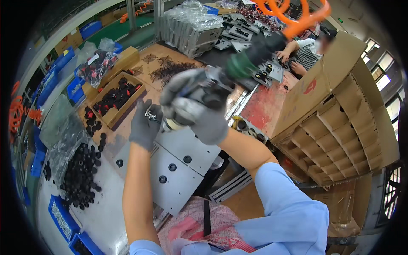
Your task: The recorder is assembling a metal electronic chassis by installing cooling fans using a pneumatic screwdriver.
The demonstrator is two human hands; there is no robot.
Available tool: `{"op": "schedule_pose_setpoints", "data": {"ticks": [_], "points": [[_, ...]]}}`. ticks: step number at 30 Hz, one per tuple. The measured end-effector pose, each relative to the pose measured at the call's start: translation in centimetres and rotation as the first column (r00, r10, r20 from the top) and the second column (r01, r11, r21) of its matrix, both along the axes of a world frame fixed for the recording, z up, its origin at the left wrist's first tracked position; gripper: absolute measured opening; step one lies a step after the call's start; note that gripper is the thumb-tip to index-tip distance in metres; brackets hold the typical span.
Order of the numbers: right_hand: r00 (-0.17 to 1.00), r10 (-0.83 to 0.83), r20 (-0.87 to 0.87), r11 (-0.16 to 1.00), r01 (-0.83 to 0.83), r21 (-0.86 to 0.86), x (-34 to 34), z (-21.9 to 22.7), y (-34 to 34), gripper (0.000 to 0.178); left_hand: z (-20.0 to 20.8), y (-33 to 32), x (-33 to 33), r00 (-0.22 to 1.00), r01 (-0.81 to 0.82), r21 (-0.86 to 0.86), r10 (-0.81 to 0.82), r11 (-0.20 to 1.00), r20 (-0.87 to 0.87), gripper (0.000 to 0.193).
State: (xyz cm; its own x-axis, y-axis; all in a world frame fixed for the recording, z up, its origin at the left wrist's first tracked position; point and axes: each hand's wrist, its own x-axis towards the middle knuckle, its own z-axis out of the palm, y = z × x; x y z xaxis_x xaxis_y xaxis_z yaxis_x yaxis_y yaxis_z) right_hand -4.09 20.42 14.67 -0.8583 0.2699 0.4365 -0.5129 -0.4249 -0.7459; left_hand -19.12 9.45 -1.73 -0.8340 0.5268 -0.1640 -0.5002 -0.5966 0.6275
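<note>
My right hand (208,125), in a grey glove, is wrapped around a pneumatic screwdriver (241,64) with a green band, smeared by motion. An orange coiled hose (308,19) runs from its upper end. Beside it my left hand (142,127), also gloved, has small shiny metal pieces (150,115) between thumb and fingers; they look like screws. Below both hands lie flat grey metal panels (180,185) with black round feet (172,167) on them. The tool's lower end is partly hidden by my right glove.
A cardboard tray (111,121) of black and red parts stands at left, near a pile of black round caps (80,178). Blue bins (63,219) line the left edge. A large divided carton (335,127) stands at right. Another person (308,53) works at the far side.
</note>
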Motion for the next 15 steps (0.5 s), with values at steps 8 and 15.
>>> {"op": "schedule_pose_setpoints", "data": {"ticks": [8, 15], "points": [[0.963, 0.060, -0.264, 0.987, -0.018, 0.158, 8.0, -2.6, -0.3, 0.033, 2.6, -5.7, 14.4, 0.943, 0.084, 0.269, -0.164, 0.959, 0.291, 0.037], [0.904, 0.084, -0.419, 0.950, 0.054, 0.308, 10.9, -3.2, -1.1, 0.045, 3.3, -7.2, 20.8, 0.944, 0.179, 0.107, -0.202, 0.978, 0.262, 0.035]]}}
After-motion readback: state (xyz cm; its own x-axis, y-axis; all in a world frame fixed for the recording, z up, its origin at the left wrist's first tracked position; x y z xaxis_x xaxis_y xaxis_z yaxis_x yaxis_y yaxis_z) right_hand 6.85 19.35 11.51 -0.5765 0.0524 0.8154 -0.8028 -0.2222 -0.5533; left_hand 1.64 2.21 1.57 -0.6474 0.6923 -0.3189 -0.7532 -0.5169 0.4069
